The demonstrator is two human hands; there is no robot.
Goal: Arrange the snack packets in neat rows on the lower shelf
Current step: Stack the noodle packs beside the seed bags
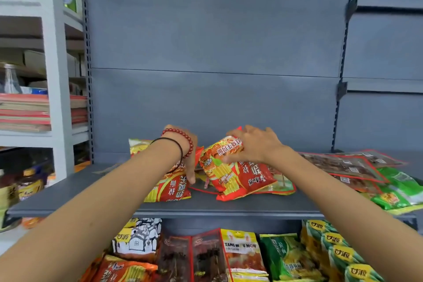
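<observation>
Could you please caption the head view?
Left hand holds left red packet, right hand holds right red packet, on grey shelf.

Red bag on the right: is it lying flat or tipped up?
Tipped up. The right grip holds the red bag by its far end, raised off the shelf; its near end rests low.

Pkts point(238, 176) on shelf point(251, 206), ctr + rt
</observation>
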